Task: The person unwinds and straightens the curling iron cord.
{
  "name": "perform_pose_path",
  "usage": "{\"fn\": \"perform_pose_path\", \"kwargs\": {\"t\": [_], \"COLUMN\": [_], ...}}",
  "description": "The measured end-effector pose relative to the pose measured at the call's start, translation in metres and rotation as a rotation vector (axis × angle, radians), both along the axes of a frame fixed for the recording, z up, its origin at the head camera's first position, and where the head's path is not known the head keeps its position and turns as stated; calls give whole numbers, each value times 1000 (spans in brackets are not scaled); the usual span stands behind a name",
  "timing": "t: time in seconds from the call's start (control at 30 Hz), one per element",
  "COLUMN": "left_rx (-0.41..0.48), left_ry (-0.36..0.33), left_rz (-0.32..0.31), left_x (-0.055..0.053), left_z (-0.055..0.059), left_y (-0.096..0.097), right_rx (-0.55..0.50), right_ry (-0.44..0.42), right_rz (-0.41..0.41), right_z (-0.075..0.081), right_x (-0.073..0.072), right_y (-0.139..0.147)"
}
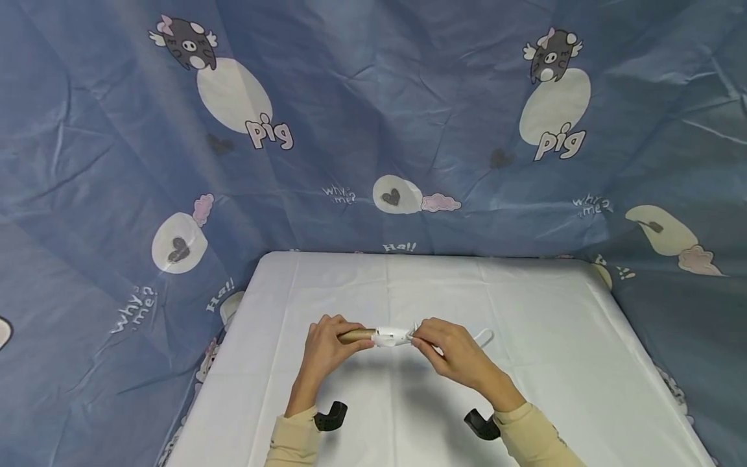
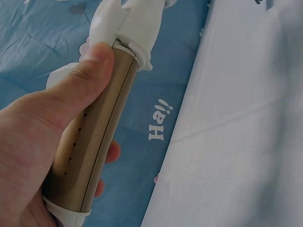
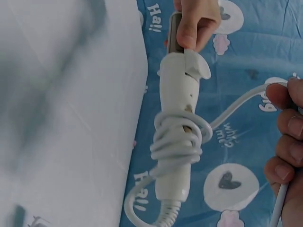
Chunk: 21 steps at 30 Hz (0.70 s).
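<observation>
A curling iron [image 1: 390, 336] with a gold barrel [image 2: 97, 130] and a white handle [image 3: 177, 90] is held above the table. My left hand [image 1: 327, 347] grips it by the barrel, thumb along the top close to the white clamp lever [image 3: 198, 65]. Several turns of white cord [image 3: 176, 142] are wound round the handle. To the right, my right hand [image 1: 458, 353] holds a length of that cord, pinched between thumb and fingers, apart from the handle in the right wrist view. A cord loop [image 1: 487, 335] shows behind the right hand.
A white-covered table [image 1: 327, 285] lies under both hands. Behind it and at the sides hangs a blue cloth [image 1: 350, 130] printed with pigs and lettering. Black wrist mounts [image 1: 331, 416] stick out from both sleeves.
</observation>
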<state>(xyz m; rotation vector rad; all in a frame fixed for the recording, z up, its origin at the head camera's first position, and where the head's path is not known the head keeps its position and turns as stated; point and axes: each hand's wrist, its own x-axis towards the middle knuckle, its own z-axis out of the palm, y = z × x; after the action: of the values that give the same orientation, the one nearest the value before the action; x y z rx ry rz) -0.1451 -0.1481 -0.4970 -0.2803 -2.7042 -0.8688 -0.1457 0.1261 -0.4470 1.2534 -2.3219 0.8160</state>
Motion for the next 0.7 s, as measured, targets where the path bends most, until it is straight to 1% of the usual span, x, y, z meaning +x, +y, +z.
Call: {"fn": "perform_pose_path", "kwargs": {"t": [0.13, 0.33, 0.5, 0.7], "left_rx": [-3, -8, -19, -11], "left_ry": [15, 11, 3, 0], "left_rz": [-10, -30, -32, -48], "left_x": [1, 3, 2, 4], "left_z": [-1, -3, -3, -5], "left_y": [-1, -2, -2, -3], "right_rx": [1, 3, 20, 31], "right_ry": [1, -5, 25, 31], "right_rz": [5, 23, 28, 6], "right_z": [3, 5, 7, 7], "right_x": [-6, -16, -25, -33], "right_y": [3, 8, 12, 16]}}
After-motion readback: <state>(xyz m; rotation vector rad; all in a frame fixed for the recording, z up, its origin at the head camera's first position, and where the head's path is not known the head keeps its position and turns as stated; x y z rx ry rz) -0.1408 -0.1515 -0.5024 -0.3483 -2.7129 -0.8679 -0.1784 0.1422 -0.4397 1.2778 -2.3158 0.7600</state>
